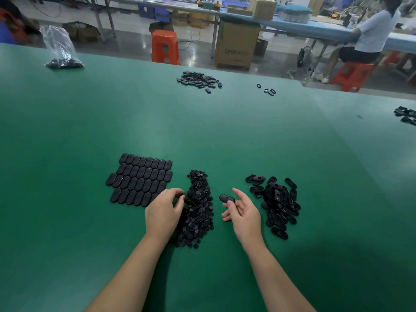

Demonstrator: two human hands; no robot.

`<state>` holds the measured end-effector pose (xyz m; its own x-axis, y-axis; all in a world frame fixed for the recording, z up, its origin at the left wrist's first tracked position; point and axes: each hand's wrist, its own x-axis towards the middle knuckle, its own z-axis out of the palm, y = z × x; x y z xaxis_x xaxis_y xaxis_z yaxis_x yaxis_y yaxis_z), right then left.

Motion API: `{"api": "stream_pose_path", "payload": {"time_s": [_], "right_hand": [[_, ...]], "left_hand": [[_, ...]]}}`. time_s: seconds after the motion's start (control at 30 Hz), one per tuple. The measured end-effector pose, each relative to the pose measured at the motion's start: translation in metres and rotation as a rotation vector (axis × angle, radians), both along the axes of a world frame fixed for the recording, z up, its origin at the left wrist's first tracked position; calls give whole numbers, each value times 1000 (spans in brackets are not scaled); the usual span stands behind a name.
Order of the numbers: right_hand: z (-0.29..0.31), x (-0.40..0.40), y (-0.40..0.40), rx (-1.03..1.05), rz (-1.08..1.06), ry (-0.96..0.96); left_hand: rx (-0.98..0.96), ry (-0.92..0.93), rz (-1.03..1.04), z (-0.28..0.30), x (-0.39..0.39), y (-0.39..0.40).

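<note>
On the green table (pixel 202 136) lies a neat block of black oval shells (pixel 139 180) laid in rows, left of centre. To its right is a long heap of small black round parts (pixel 199 208). My left hand (pixel 163 211) rests at the heap's left edge, fingers curled onto the small parts; whether it pinches one I cannot tell. My right hand (pixel 242 210) holds one black oval shell (pixel 227 198) between thumb and fingers. A loose pile of black oval frames (pixel 278 203) lies just right of that hand.
Farther back lie another pile of black parts (pixel 199 79), three loose rings (pixel 266 90) and a clear bag of parts (pixel 60 50). More parts (pixel 406 114) sit at the right edge. Beyond the table stand orange stools (pixel 165 47), a cardboard box (pixel 236 45) and a seated person (pixel 369 34).
</note>
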<state>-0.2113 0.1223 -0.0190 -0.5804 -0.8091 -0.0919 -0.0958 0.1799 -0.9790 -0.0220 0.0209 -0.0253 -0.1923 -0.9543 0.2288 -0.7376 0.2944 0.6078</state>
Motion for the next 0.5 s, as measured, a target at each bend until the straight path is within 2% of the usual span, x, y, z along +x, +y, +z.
{"api": "stream_pose_path", "payload": {"time_s": [0.27, 0.43, 0.5], "right_hand": [[-1, 1, 2, 4, -2, 56], [-4, -1, 1, 47, -27, 237], [-3, 0, 0, 46, -20, 228]], "left_hand": [[-21, 22, -33, -3, 1, 1], [-15, 27, -26, 0, 1, 1], [-14, 43, -30, 1, 1, 2]]}}
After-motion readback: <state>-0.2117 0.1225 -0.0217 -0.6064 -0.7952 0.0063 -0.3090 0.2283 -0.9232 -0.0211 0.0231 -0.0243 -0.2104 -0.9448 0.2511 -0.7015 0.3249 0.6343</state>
